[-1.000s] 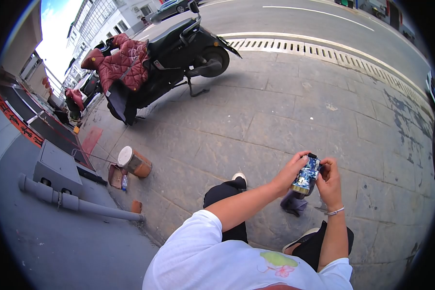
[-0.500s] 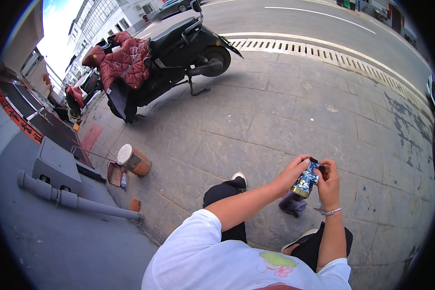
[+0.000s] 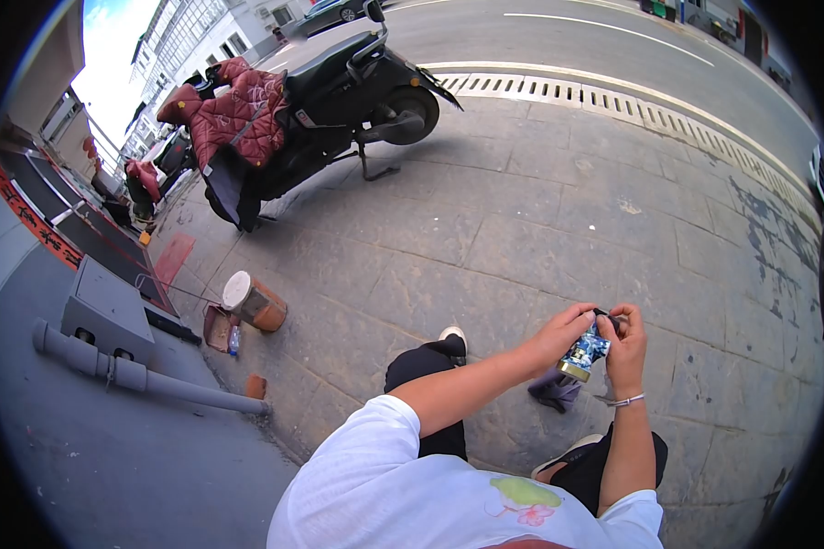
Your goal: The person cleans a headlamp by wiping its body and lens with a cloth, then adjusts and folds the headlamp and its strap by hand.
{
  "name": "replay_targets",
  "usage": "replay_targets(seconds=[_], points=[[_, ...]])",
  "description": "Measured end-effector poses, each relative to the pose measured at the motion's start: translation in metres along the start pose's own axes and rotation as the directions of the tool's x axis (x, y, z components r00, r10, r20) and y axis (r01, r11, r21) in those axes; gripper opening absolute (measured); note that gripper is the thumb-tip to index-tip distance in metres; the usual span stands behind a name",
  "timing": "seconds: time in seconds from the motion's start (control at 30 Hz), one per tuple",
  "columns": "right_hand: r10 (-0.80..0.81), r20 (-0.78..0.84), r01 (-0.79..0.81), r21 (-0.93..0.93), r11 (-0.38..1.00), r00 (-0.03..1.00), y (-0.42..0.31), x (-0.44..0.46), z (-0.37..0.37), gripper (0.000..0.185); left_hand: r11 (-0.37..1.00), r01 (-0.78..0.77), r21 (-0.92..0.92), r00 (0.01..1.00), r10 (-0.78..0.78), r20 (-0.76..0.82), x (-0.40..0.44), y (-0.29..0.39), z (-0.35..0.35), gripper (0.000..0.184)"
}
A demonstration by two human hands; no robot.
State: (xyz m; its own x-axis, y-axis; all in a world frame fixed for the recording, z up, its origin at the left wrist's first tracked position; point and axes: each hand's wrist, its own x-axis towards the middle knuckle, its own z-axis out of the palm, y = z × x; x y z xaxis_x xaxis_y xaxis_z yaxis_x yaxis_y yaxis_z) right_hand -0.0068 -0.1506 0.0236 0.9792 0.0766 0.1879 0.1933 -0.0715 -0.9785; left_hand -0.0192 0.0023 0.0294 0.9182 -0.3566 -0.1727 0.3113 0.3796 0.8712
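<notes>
A blue-and-white patterned cylindrical object [image 3: 584, 353] with a gold-coloured rim at its lower end is held in front of my knees. My left hand [image 3: 562, 335] grips its upper left side, fingers curled over the top. On the upper right, my right hand [image 3: 625, 346] has its thumb and fingers closed round the dark top end; a band circles that wrist. Below the object, a dark grey cloth [image 3: 555, 391] shows between my legs, partly behind it.
A black scooter [image 3: 330, 110] with a red quilted cover [image 3: 238, 123] stands ahead on the paving. To the left are a bucket [image 3: 256, 302], a dustpan [image 3: 218, 328], a brick piece [image 3: 256, 387] and a grey wall pipe [image 3: 192, 392]. A slotted drain [image 3: 604, 99] borders the road.
The patterned object has moved slightly down and tilted, and both hands now cover more of its top end. My left hand has shifted slightly downward along with it.
</notes>
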Motion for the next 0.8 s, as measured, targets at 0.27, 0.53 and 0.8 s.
replay_targets(seconds=[0.27, 0.53, 0.8], points=[[0.034, 0.122, -0.053, 0.153, 0.987, 0.992, -0.016, -0.002, -0.004, 0.025, 0.996, -0.045, -0.080, 0.999, 0.043, -0.034, 0.004, 0.004, -0.007, 0.045], [0.014, 0.124, -0.034, 0.160, 0.987, 0.992, -0.008, -0.001, -0.004, 0.029, 0.995, -0.053, 0.083, 0.999, 0.053, -0.005, 0.000, 0.007, -0.005, 0.044], [-0.036, 0.055, 0.036, 0.015, 0.999, 0.998, -0.010, -0.002, -0.002, 0.023, 0.993, -0.058, 0.107, 0.998, 0.060, -0.012, 0.000, 0.003, -0.003, 0.044]])
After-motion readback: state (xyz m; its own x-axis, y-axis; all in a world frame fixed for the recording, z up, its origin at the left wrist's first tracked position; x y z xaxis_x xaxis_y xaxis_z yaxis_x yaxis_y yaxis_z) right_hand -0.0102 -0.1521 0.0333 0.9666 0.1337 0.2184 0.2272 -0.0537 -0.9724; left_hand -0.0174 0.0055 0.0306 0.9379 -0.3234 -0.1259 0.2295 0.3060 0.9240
